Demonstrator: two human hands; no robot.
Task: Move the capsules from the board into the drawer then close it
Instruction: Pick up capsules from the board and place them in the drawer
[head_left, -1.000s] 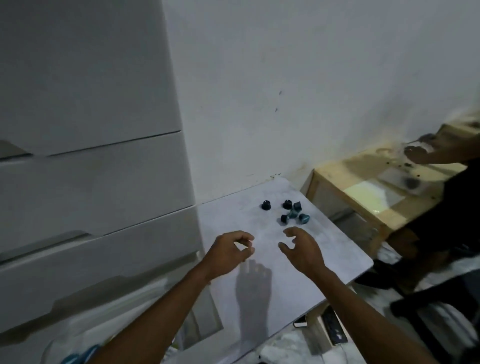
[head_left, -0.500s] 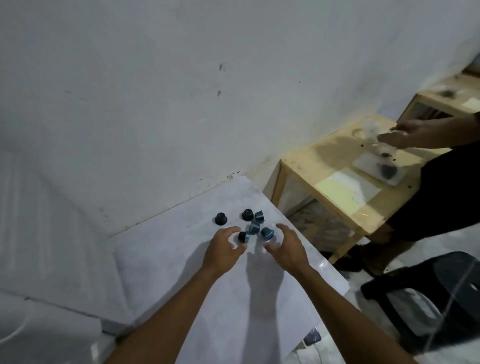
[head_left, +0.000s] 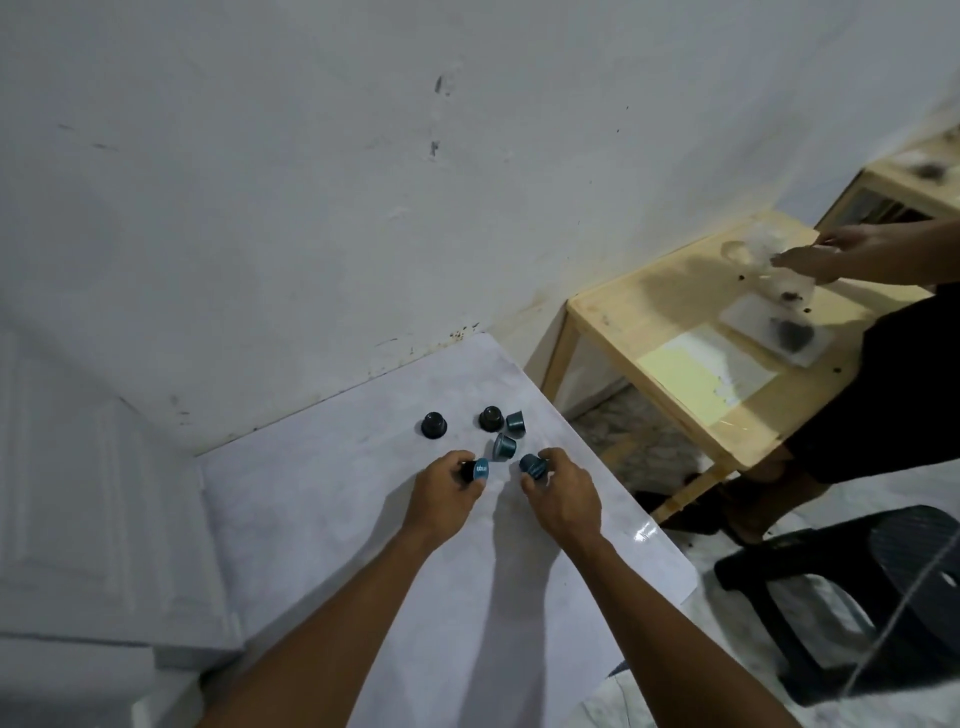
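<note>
Several small capsules lie near the far right corner of a pale grey board (head_left: 332, 525). My left hand (head_left: 441, 493) pinches a dark blue capsule (head_left: 477, 470) between thumb and fingers. A second blue capsule (head_left: 532, 464) is gripped by the fingertips of my right hand (head_left: 563, 499). Just beyond my hands a teal capsule (head_left: 504, 447) lies on its side. Further back stand two black capsules (head_left: 434, 425) (head_left: 490, 418) and another teal capsule (head_left: 515, 421). The white drawer unit (head_left: 88, 519) is at the left; its drawer is out of view.
A white wall (head_left: 363, 182) rises right behind the board. To the right stands a low wooden table (head_left: 670, 306) where another person's hands (head_left: 831, 254) handle a clear bag. A black plastic stool (head_left: 872, 592) sits on the floor at the lower right.
The camera swung right, away from the drawers. Both hands reached forward to the capsule cluster and each closed on a blue capsule.
</note>
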